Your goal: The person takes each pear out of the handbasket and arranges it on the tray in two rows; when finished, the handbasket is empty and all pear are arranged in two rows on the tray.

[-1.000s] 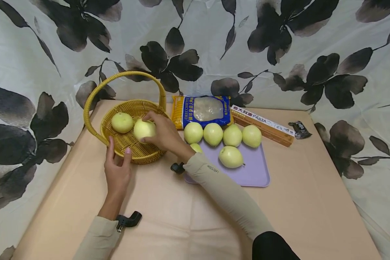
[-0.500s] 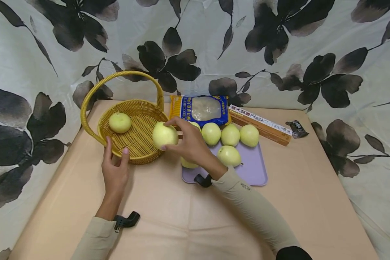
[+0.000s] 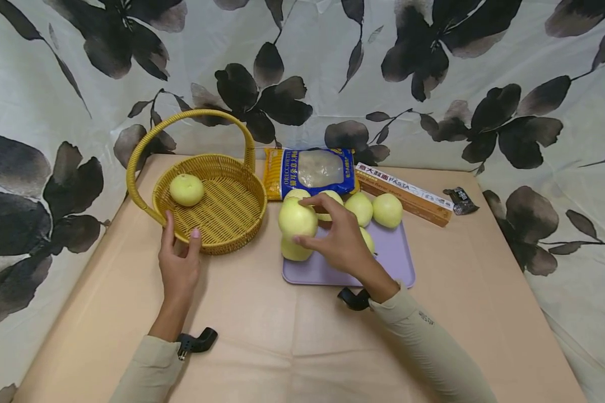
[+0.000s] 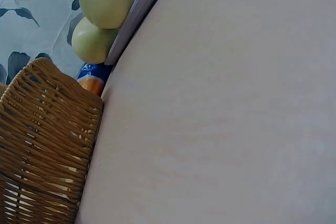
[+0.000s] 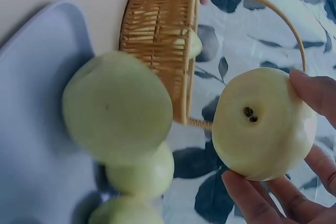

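Note:
My left hand (image 3: 178,274) grips the near rim of the yellow wicker basket (image 3: 244,238), thumb and fingers at its wall. One pale yellow-green pear (image 3: 186,190) lies in the basket, towards its left side. My right hand (image 3: 345,240) holds another pear (image 3: 297,217) between thumb and fingers, over the left part of the lilac tray (image 3: 343,277). In the right wrist view this held pear (image 5: 262,124) shows a dark spot on its end. Several more pears stand on the tray, one (image 3: 296,250) partly hidden below the held one.
Behind the tray lies a yellow and blue orecchiette bag (image 3: 317,168). A long pasta box (image 3: 405,196) slants beside it, with a small black packet (image 3: 462,200) at its right end. A floral cloth (image 3: 302,73) hangs behind the table.
My right hand has carried a pear out of the basket and rightwards to above the tray. The left hand has stayed at the basket rim, and one pear still lies inside.

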A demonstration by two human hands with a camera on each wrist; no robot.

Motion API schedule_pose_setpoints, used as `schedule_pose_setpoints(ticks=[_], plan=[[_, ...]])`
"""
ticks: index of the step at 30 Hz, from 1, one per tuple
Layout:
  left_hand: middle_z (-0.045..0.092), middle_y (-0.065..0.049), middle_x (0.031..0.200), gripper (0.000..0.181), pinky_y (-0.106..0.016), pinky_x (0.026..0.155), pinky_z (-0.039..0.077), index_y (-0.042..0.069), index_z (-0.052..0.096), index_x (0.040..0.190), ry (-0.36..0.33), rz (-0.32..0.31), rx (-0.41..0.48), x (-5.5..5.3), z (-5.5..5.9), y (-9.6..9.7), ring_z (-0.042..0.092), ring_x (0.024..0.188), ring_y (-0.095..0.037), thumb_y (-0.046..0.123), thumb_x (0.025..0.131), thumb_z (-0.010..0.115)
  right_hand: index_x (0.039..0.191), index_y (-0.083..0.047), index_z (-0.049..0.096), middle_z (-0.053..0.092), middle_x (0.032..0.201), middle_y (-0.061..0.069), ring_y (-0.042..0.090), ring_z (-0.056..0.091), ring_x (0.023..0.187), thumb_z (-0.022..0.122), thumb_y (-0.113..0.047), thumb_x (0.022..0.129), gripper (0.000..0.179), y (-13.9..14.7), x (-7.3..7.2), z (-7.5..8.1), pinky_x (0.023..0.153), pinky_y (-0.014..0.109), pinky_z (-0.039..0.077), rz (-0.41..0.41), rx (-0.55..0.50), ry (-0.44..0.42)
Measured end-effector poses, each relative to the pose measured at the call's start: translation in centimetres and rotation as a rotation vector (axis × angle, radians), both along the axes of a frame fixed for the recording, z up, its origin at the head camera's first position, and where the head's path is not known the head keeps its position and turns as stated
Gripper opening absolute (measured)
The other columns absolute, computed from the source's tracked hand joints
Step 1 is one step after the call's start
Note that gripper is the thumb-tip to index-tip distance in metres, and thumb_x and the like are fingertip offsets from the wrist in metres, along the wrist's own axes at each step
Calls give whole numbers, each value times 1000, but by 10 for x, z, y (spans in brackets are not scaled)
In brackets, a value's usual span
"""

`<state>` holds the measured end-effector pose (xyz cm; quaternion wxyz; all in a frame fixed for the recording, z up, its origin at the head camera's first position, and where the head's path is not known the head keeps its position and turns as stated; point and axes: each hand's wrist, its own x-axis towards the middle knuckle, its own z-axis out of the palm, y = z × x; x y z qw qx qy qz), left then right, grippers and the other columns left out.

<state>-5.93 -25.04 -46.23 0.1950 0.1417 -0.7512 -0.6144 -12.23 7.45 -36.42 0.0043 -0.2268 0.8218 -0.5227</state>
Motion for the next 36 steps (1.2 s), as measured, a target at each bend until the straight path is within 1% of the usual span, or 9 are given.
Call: schedule_pose_setpoints(ticks=[4,10,13,15,19,24,29,32,36], plan=[[12,9,179,74,-54,128,35,46,15,166,-6,2,-14,-1,-1,-1,29,163,-29,30,110,60,134,-21,65,66,142,-2,26,65,128,97,-15,78,64,25,3,-3,101,47,61,-42,-22,-22],[14,11,178,74,-54,128,34,46,15,166,1,-6,-11,-2,-1,0,30,162,-29,31,110,60,135,-16,65,64,142,2,27,65,129,96,-9,78,65,64,8,-7,103,50,60,-128,-16,-31],[15,9,178,74,-54,128,34,45,16,166,8,-12,-2,-2,0,0,30,162,-30,31,109,60,136,-14,65,65,142,4,28,65,129,96,-9,78,66,84,11,-10,102,43,61,-181,33,-18],[14,8,179,74,-54,128,34,45,16,167,10,-12,-3,-2,0,0,30,162,-30,31,109,60,137,-14,65,65,142,5,27,65,129,96,-9,79,66,98,13,-12,100,33,61,-218,66,-12],[14,9,178,73,-54,128,34,46,16,166,9,-8,-9,-2,1,0,30,162,-29,32,109,60,139,-14,64,64,142,4,22,62,125,94,-9,80,66,122,17,-14,95,15,56,-284,73,-41],[14,14,177,74,-55,128,33,46,15,166,8,-11,-10,-2,1,-1,29,162,-30,32,109,60,141,-14,64,61,145,5,11,60,122,93,-7,81,67,147,22,-17,95,12,52,-347,90,-67],[14,11,178,74,-56,128,34,46,16,166,5,-3,-15,-2,0,-2,30,162,-30,31,109,61,139,-13,65,61,146,6,8,58,121,94,-9,81,65,165,23,-29,97,15,53,-367,171,-81],[14,9,178,74,-56,128,34,46,16,166,2,-2,-11,-1,0,-2,30,162,-30,31,109,61,138,-14,65,62,145,5,13,59,124,94,-12,82,63,170,21,-39,96,13,52,-352,203,-120],[15,11,178,74,-55,128,33,46,16,166,2,-9,0,-1,-1,-2,29,162,-30,31,110,60,138,-13,64,63,146,8,24,60,129,94,-11,82,63,169,17,-52,94,10,52,-312,199,-162]])
